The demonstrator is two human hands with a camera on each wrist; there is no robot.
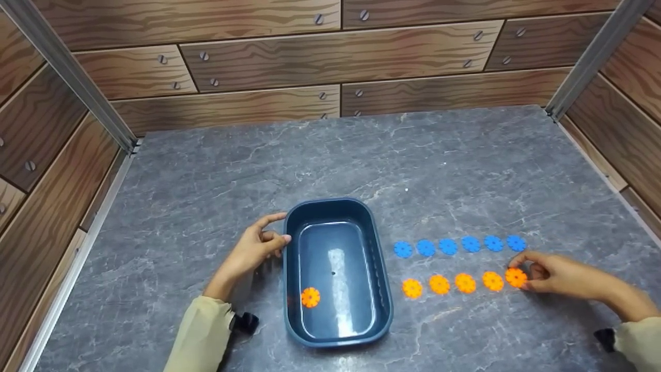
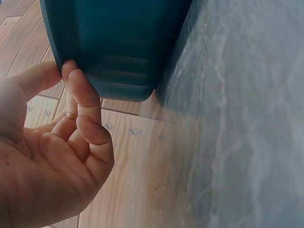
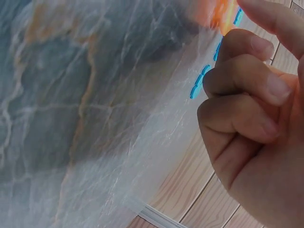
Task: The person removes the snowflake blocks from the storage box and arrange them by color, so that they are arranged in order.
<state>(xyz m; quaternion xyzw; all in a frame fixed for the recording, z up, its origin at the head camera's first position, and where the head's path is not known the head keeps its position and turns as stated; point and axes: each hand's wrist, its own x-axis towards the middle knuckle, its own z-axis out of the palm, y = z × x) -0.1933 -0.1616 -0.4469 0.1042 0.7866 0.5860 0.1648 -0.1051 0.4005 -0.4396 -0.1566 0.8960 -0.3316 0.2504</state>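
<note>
A dark blue plastic tub (image 1: 382, 268) stands in front of me, with one orange notched disc (image 1: 310, 297) lying inside on its floor. At the tub's left rim is my left hand (image 1: 253, 247); thumb and fingertips pinch the rim, and the other fingers curl beside the outer wall (image 2: 114, 52). To the right of the tub, several orange notched discs (image 1: 465, 283) form a row. My right hand (image 1: 563, 274) grips the rightmost orange disc (image 1: 515, 277) between thumb and index finger. In the right wrist view that disc (image 3: 219, 16) is partly cut off at the top.
Several blue notched discs (image 1: 448, 246) lie in a second row behind the orange ones. All rest on a grey marbled tabletop (image 1: 206, 175). Wood-patterned panels (image 1: 289, 62) with metal corner posts (image 1: 77, 77) enclose the back and sides.
</note>
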